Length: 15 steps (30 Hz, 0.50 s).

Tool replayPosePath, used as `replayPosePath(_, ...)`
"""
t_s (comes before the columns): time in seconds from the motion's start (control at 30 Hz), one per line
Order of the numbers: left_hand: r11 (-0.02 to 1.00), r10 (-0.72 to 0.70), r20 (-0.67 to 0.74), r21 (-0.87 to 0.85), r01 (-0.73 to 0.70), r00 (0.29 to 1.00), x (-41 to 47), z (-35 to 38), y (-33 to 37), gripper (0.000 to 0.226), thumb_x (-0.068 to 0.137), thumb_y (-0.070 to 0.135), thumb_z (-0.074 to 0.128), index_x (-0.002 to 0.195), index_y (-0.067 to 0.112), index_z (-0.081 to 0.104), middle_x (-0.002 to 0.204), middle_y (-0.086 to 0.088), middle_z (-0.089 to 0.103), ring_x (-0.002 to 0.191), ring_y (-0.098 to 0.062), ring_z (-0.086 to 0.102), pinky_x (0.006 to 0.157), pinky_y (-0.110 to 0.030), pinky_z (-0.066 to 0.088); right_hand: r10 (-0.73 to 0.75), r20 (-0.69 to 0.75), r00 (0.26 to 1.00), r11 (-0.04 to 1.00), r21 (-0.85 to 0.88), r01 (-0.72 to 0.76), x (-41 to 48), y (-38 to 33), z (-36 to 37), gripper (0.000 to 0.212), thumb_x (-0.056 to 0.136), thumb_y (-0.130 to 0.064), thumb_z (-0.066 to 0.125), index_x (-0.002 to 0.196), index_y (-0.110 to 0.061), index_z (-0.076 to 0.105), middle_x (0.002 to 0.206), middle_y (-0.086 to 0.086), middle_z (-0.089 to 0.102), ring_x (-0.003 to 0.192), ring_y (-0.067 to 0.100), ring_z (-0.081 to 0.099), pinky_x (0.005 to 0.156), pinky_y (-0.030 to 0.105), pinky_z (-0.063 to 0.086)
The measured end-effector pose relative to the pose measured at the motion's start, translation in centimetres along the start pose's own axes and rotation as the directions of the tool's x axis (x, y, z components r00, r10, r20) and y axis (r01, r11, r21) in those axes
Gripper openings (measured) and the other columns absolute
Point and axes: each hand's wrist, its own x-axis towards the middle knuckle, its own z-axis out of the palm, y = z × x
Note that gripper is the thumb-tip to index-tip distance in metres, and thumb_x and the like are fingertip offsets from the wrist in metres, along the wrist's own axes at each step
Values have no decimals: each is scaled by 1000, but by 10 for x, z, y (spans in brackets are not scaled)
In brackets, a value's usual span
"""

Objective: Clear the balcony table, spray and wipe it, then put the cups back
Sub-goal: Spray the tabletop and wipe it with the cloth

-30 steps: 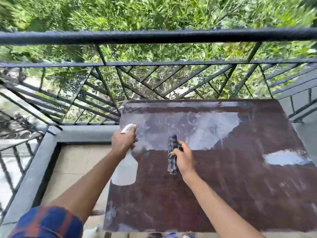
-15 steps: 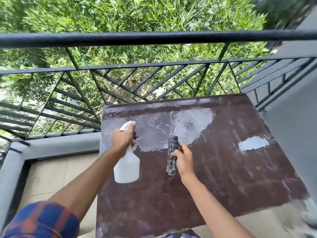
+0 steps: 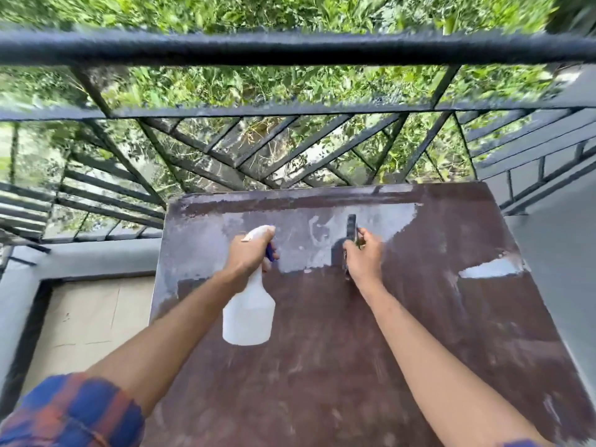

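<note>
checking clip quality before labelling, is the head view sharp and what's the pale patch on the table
Head view: foliage and sleeve are motion-smeared; wide-angle distortion bows the railing; the pale patches on the table look like sky glare; the spray bottle is fairly sharp.

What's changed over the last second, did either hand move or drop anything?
The left hand, gripping the white plastic spray bottle, moved rightward from the left edge of the brown table to over its top. The right hand, holding the dark folded cloth, shifted right with it. Nothing was picked up or let go; both grips are unchanged.
</note>
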Motion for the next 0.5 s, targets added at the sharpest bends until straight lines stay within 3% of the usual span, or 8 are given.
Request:
replayPosePath(0.1, 999, -16, -14, -41, 15, 1000, 20, 6, 9, 24, 105, 31, 57, 87, 15, 63, 77, -12, 63, 44, -13, 58, 39, -20, 37, -118, 46, 992, 941, -313, 127, 59, -5, 9, 49, 90, -25, 64, 138, -19, 59, 131, 14, 50, 125, 32, 50, 105, 39, 40)
replayPosePath(0.23, 998, -14, -55, -60, 11, 998, 42, -6, 21, 30, 105, 33, 56, 84, 14, 64, 63, -4, 65, 59, -19, 58, 47, -25, 38, -283, 170, 944, 783, -528, 330, 105, -3, 36, 43, 91, -30, 61, 130, -11, 62, 134, 16, 49, 122, 38, 47, 104, 44, 38)
replayPosePath(0.3, 997, -15, -121, -83, 5, 993, 52, -20, 26, 24, 104, 33, 58, 86, 20, 66, 57, 4, 66, 66, -22, 58, 50, -27, 40, -323, 139, 936, 701, -629, 335, 109, 3, 55, 43, 91, -34, 58, 130, -15, 60, 142, 14, 47, 124, 37, 44, 102, 50, 39)
replayPosePath(0.37, 997, 0, -165, -79, -14, 986, 59, -36, 30, 20, 104, 32, 59, 88, 24, 67, 61, 4, 67, 70, -22, 63, 47, -27, 43, -358, 106, 928, 674, -658, 335, 109, 8, 66, 50, 93, -36, 56, 140, -18, 51, 154, 10, 40, 139, 34, 36, 111, 55, 30)
replayPosePath(0.43, 996, 8, -203, -85, -26, 979, 66, -56, 32, 21, 104, 32, 58, 88, 23, 66, 70, -1, 67, 71, -21, 65, 43, -24, 44, -342, 81, 936, 693, -651, 310, 116, 11, 78, 56, 96, -36, 53, 147, -17, 42, 161, 7, 32, 150, 30, 24, 117, 60, 16)
replayPosePath(0.5, 995, 15, -226, -97, -38, 974, 72, -75, 32, 21, 105, 33, 57, 87, 23, 64, 74, -3, 65, 69, -19, 65, 41, -23, 42, -284, 21, 959, 743, -627, 234, 124, 11, 87, 56, 98, -36, 51, 149, -15, 40, 164, 9, 27, 152, 32, 18, 120, 61, 10)
